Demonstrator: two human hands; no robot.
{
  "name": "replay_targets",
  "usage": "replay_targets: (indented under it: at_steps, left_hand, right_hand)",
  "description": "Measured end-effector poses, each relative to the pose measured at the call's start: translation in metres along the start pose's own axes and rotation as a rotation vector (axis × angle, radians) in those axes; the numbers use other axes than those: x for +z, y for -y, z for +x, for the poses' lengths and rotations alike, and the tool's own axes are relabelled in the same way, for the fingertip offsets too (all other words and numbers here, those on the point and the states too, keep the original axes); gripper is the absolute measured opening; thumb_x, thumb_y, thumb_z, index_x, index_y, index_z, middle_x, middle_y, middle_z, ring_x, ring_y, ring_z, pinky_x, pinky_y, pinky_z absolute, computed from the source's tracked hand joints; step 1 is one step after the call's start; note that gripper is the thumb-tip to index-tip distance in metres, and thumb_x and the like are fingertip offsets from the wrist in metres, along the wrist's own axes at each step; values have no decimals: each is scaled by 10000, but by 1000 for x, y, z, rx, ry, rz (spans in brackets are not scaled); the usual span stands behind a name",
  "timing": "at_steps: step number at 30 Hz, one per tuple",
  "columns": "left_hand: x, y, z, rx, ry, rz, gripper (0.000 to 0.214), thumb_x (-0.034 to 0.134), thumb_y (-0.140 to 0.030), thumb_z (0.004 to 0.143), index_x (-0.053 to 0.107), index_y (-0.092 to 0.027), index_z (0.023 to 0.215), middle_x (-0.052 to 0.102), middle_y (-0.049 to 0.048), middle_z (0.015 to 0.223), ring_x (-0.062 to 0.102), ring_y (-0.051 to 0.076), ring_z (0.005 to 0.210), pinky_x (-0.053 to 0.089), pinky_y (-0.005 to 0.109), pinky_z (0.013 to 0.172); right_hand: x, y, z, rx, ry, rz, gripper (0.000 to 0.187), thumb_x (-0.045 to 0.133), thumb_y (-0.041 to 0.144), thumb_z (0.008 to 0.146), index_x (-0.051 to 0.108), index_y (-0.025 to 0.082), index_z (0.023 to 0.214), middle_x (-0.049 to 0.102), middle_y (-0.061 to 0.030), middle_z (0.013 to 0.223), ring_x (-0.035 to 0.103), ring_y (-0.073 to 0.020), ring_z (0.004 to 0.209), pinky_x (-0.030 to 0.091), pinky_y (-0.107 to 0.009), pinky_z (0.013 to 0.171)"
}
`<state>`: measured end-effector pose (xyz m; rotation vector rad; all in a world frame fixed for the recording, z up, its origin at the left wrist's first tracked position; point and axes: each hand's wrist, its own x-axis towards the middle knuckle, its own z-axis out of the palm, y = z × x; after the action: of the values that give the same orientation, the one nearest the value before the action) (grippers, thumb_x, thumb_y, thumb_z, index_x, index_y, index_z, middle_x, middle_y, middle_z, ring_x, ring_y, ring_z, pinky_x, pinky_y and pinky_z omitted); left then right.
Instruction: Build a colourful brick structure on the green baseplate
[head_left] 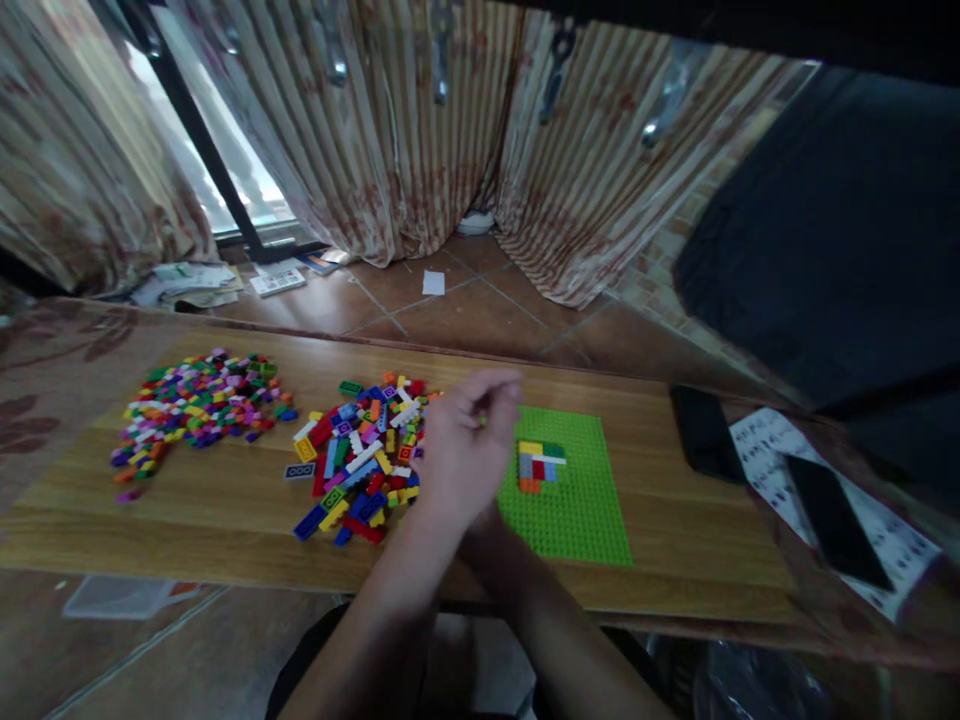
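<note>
Knuckles up, left hand (457,455) beside bricks (360,455)

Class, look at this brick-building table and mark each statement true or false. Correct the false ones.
1. The green baseplate lies right of both the far-left brick pile and the middle brick pile. True.
2. Bricks cover the whole baseplate. False: only a small brick cluster sits near its upper left.
3. The left hand is over the far-left brick pile. False: it is at the middle brick pile's right edge, beside the baseplate.
4. A dark phone and a second dark phone lie right of the baseplate. True.
</note>
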<state>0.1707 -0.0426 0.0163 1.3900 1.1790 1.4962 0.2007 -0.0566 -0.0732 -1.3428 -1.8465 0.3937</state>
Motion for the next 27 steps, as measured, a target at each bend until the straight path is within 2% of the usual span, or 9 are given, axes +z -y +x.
replay_targets:
  at_steps: [2,4,7,12,16,21,24,27]
  left_hand:
    - [-12,-1,10,-56,-139,-83,143,593,-260,821,696,-174,871,679,8,731,623,117,664,523,234,625]
    - [-20,-2,15,-75,-203,-122,135,630,-261,783,697,-163,849,669,0,701,627,110,656,523,215,610]
    - [-26,-1,15,-88,-207,-124,142,654,-270,759,702,-162,838,669,-2,700,632,106,661,520,198,604]
    - [-24,6,14,-122,-136,-116,175,667,-290,749,700,-156,857,672,3,726,628,109,668,520,208,620]
    - [-23,11,13,-144,4,9,186,628,-286,775,698,-146,875,676,7,723,617,123,647,508,229,622]
    - [-16,20,4,-53,248,387,180,538,-225,836,704,-168,879,692,15,757,623,138,679,472,238,645]
    - [-7,25,-5,-29,381,603,203,503,-209,859,700,-186,898,700,25,777,630,146,692,458,243,653]
    - [2,30,-13,-27,494,767,219,479,-229,880,695,-197,900,704,36,780,642,160,694,447,251,645]
  right_hand:
    - [-4,1,-4,-12,48,63,127,501,234,864,624,231,892,617,-38,808,576,-198,804,492,-305,717]
    - [-10,2,-9,-11,116,126,126,490,196,843,604,205,895,608,-40,793,577,-186,780,484,-289,707]
    - [-23,4,-12,27,128,234,117,496,178,828,594,197,888,597,-34,831,574,-168,784,481,-283,716]
    - [-48,-3,-10,55,27,329,146,518,128,817,640,200,852,625,-40,872,605,-148,807,498,-270,739]
    - [-89,-24,-17,94,-19,222,188,516,140,845,677,218,904,655,-41,912,622,-156,863,509,-292,784]
    - [-142,-62,-37,149,3,-60,253,479,162,865,669,196,1028,665,-79,1028,630,-194,949,508,-353,866]
    - [-153,-77,-50,146,71,-202,281,428,151,879,685,173,994,676,-98,989,638,-212,907,515,-369,838]
    - [-151,-82,-57,148,165,-273,322,394,110,871,696,176,962,682,-94,933,640,-216,859,515,-370,808]
